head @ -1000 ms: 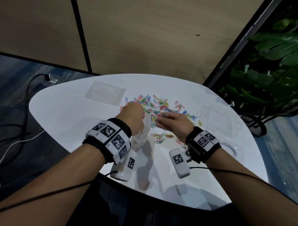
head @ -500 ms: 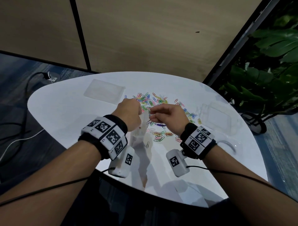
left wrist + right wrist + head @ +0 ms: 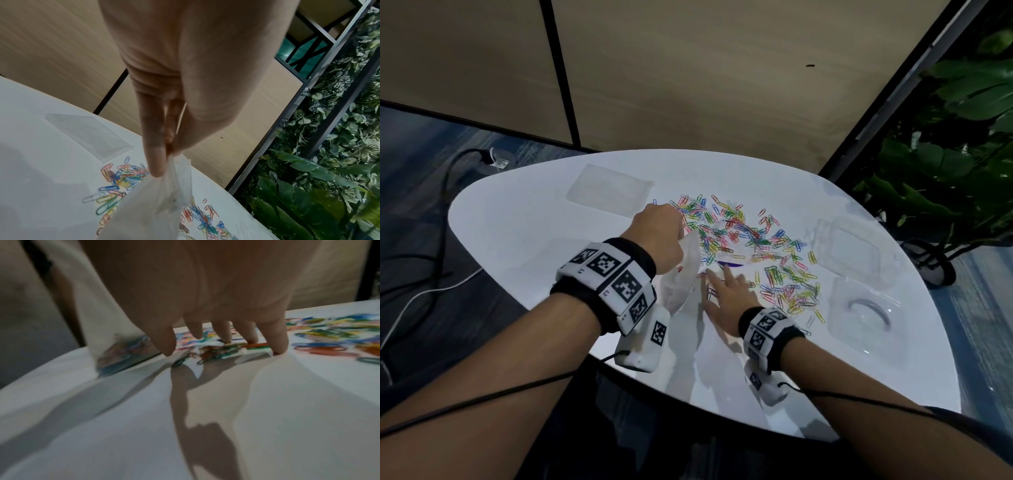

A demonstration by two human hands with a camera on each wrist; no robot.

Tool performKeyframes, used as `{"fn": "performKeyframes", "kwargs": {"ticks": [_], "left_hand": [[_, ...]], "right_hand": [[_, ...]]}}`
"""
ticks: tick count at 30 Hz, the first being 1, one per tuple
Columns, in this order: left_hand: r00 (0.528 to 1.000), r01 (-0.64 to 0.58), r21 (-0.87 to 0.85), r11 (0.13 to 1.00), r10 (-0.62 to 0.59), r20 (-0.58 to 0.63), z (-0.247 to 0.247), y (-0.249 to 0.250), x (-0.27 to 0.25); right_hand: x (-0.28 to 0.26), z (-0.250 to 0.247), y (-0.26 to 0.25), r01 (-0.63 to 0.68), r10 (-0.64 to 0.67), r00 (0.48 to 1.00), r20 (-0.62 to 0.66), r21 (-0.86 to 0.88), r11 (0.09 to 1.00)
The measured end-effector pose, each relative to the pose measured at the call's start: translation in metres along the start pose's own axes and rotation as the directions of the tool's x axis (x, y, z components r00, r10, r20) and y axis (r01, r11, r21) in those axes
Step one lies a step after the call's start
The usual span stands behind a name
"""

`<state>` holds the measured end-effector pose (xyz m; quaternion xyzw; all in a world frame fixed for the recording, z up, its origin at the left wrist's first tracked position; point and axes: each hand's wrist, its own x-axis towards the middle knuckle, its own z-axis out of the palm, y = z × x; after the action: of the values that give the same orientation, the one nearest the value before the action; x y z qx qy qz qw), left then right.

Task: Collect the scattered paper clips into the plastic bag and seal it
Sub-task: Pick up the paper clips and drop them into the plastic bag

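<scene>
Dozens of coloured clips lie scattered across the white bench, most beyond and to the right of both hands. The left hand pinches the top edge of the bag between thumb and fingers, so the bag hangs down to the bench. The right hand, fingers spread and nearly straight, presses down on the bench just right of the bag, its fingertips touching a few clips.
</scene>
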<state>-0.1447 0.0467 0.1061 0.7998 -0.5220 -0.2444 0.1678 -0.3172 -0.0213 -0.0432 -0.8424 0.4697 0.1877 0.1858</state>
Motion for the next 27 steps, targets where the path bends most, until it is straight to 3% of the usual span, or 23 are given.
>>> {"fn": "performKeyframes", "kwargs": {"ticks": [3,8,10,12,15,17,19,23,25,27], "left_hand": [[1.000,0.001,0.003,1.000,-0.001,0.000,0.001,-0.001,0.001],[1.000,0.018,-0.023,1.000,-0.018,-0.007,0.002,-0.002,0.002],[1.000,0.013,-0.026,1.000,-0.013,-0.008,0.002,-0.002,0.001],[1.000,0.014,-0.026,1.000,-0.014,-0.006,0.002,-0.002,0.001],[1.000,0.007,0.012,1.000,-0.007,0.005,0.002,-0.001,0.002],[1.000,0.000,0.044,0.999,-0.001,0.013,0.001,0.002,0.002],[1.000,-0.010,0.053,0.999,0.008,0.027,0.002,0.004,0.002],[0.999,-0.012,0.051,0.999,0.010,0.037,0.003,0.009,0.000],[1.000,-0.003,0.026,1.000,0.002,0.028,0.004,0.009,-0.001],[1.000,0.015,-0.017,1.000,-0.014,0.021,0.005,0.009,-0.002]], "right_hand": [[0.002,0.019,-0.008,0.130,-0.138,0.990,-0.024,-0.213,0.968],[-0.007,0.014,0.002,0.245,-0.300,0.945,-0.134,-0.321,0.915],[-0.004,0.011,0.014,0.243,-0.307,0.940,-0.147,-0.344,0.907],[-0.001,0.000,0.024,0.171,-0.216,0.953,-0.214,-0.212,0.962],[0.000,-0.026,0.037,0.002,0.058,0.958,-0.280,0.209,0.978],[-0.001,-0.046,0.041,-0.068,0.204,0.952,-0.227,0.495,0.866],[-0.007,-0.065,0.037,-0.028,0.247,0.954,-0.169,0.771,0.637],[-0.024,-0.095,0.002,0.142,0.083,0.984,-0.156,0.978,0.153],[-0.032,-0.099,-0.018,0.133,0.010,0.991,-0.134,0.988,0.084],[-0.036,-0.094,-0.032,0.120,-0.047,0.992,-0.115,0.983,0.136]]}}
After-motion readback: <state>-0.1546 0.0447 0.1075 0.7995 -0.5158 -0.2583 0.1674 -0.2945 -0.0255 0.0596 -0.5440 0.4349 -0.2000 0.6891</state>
